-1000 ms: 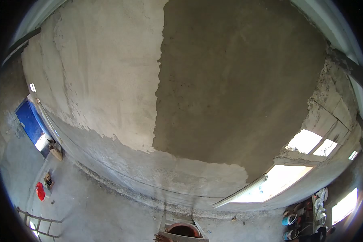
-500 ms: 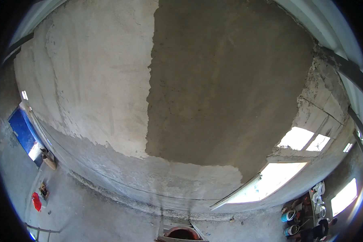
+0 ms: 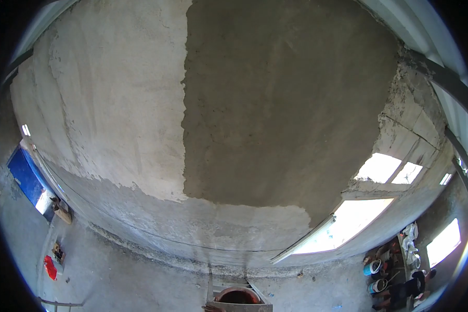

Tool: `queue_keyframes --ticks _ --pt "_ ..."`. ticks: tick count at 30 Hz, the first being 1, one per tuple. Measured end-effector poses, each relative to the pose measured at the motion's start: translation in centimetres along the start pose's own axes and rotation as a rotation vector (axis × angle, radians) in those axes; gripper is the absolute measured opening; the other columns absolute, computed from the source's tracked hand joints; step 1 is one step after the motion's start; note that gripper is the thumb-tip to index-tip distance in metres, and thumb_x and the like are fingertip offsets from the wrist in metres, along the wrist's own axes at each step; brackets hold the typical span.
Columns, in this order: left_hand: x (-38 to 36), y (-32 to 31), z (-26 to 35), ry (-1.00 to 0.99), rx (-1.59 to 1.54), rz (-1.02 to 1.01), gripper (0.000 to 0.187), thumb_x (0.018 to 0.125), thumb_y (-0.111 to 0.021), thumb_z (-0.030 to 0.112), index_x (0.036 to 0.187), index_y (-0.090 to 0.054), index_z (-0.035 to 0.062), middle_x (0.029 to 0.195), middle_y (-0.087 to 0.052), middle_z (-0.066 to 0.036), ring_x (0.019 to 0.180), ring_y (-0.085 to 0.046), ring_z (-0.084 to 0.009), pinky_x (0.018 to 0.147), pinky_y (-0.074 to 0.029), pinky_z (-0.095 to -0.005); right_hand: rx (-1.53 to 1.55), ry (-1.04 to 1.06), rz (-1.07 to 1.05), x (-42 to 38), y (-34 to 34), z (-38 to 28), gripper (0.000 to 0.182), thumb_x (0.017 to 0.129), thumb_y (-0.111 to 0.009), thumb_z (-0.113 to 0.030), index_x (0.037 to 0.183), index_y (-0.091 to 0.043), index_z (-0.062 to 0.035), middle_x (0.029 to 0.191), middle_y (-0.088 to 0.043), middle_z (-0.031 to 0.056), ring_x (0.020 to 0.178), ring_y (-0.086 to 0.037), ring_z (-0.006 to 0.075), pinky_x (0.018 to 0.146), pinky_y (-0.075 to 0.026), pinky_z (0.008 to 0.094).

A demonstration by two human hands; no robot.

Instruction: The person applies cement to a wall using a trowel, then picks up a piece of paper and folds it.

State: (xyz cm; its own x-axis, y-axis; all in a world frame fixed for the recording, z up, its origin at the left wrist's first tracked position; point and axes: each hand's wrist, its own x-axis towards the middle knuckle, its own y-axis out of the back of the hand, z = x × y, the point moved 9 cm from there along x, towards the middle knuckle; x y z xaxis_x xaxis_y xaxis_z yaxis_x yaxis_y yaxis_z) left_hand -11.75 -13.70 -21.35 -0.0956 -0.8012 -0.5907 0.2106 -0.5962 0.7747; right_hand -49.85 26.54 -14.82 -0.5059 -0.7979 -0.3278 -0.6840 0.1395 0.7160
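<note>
A large patch of dark, damp-looking plaster [image 3: 281, 104] covers the middle of the wall, beside a paler dry section [image 3: 114, 93] with a ragged border between them. At the bottom edge, a round reddish-brown tub [image 3: 237, 296] sits on a grey platform [image 3: 244, 308]. A small brown shape, possibly the fingers of my left hand [image 3: 212, 309], shows at the platform's left corner, cut off by the frame; its grip cannot be made out. My right hand is out of view.
Bright window openings [image 3: 366, 221] break the wall at right. Buckets [image 3: 372, 267] and a person in dark clothes [image 3: 413, 288] are at lower right. A blue door [image 3: 26, 171], a sack [image 3: 62, 212] and a red item [image 3: 50, 268] are at left. Metal beams [image 3: 442, 78] cross the upper right.
The view has shifted slightly, so the wall patch and windows appear further left and higher. The tub shows a little more to the right. More of the brown shape shows beside it.
</note>
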Motion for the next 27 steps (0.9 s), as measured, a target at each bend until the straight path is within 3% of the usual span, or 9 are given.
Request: queue_keyframes --ticks 8,15,20,21,22,25,26,27 --pt "-0.8 -0.8 -1.9 0.013 0.020 -0.037 0.134 0.057 -0.072 0.065 0.141 0.005 -0.0048 0.146 0.005 -0.028 0.133 -0.002 -0.0496 0.104 -0.013 -0.0621 0.027 -0.020 -0.090 -8.1 -3.5 2.0 0.022 0.089 -0.052 -0.022 0.080 -0.062 -0.0057 0.078 -0.058 0.0098 0.074 -0.054 0.0217 0.069 -0.044 0.0316" --pt "-4.2 -4.5 -3.1 0.031 0.042 -0.108 0.134 0.057 -0.072 0.065 0.141 0.005 -0.0047 0.146 0.005 -0.028 0.133 -0.002 -0.0494 0.104 -0.014 -0.0621 0.040 -0.070 -0.187 -20.5 -4.2 3.8 0.022 0.090 -0.051 -0.020 0.078 -0.062 -0.0059 0.078 -0.058 0.0084 0.073 -0.054 0.0198 0.069 -0.044 0.0301" --pt "-4.9 -4.1 -5.5 0.061 0.059 -0.106 0.134 0.057 -0.072 0.065 0.141 0.005 -0.0046 0.146 0.005 -0.028 0.133 -0.003 -0.0493 0.104 -0.014 -0.0621 0.076 -0.055 -0.255 -23.3 -6.2 1.5 0.023 0.091 -0.050 -0.019 0.077 -0.062 -0.0061 0.077 -0.057 0.0074 0.072 -0.053 0.0184 0.068 -0.044 0.0290" --pt "-5.5 -4.3 -6.4 0.070 0.065 -0.112 0.134 0.057 -0.072 0.066 0.141 0.005 -0.0046 0.146 0.005 -0.028 0.133 -0.003 -0.0493 0.104 -0.014 -0.0621 0.083 -0.057 -0.273 -28.8 -5.8 -0.4 0.023 0.091 -0.050 -0.019 0.077 -0.062 -0.0061 0.077 -0.057 0.0072 0.072 -0.053 0.0181 0.068 -0.044 0.0288" --pt "-6.2 -4.6 -7.2 0.078 0.071 -0.119 0.134 0.057 -0.072 0.066 0.141 0.005 -0.0046 0.146 0.005 -0.028 0.133 -0.003 -0.0493 0.104 -0.014 -0.0621 0.090 -0.063 -0.281 -25.8 -6.4 -1.3 0.023 0.091 -0.050 -0.019 0.077 -0.062 -0.0061 0.077 -0.057 0.0072 0.072 -0.053 0.0181 0.068 -0.044 0.0288" --pt "-7.7 -4.8 -10.0 0.104 0.090 -0.130 0.134 0.057 -0.072 0.066 0.141 0.005 -0.0045 0.146 0.005 -0.028 0.133 -0.003 -0.0492 0.104 -0.014 -0.0621 -0.446 -0.464 -0.311 -20.2 -5.8 -3.8 0.039 0.077 -0.058 -0.045 0.089 -0.067 -0.0084 0.078 -0.064 0.0178 0.073 -0.062 0.0351 0.066 -0.048 0.0395" --pt "-8.1 -4.8 -10.7 0.110 0.093 -0.133 0.134 0.057 -0.072 0.066 0.141 0.005 -0.0045 0.146 0.005 -0.028 0.133 -0.003 -0.0492 0.104 -0.014 -0.0621 -0.258 -0.455 -0.281 -18.7 -5.1 -7.2 0.042 0.074 -0.059 -0.050 0.088 -0.068 -0.0110 0.083 -0.066 0.0158 0.078 -0.063 0.0331 0.066 -0.049 0.0381" --pt "-8.4 -4.8 -11.3 0.114 0.095 -0.136 0.134 0.057 -0.072 0.066 0.141 0.005 -0.0045 0.146 0.005 -0.028 0.133 -0.003 -0.0492 0.104 -0.014 -0.0620 -0.293 -0.500 -0.274 -17.6 -4.6 -10.4 0.040 0.075 -0.059 -0.049 0.089 -0.067 -0.0121 0.082 -0.066 0.0150 0.078 -0.063 0.0336 0.067 -0.048 0.0394"
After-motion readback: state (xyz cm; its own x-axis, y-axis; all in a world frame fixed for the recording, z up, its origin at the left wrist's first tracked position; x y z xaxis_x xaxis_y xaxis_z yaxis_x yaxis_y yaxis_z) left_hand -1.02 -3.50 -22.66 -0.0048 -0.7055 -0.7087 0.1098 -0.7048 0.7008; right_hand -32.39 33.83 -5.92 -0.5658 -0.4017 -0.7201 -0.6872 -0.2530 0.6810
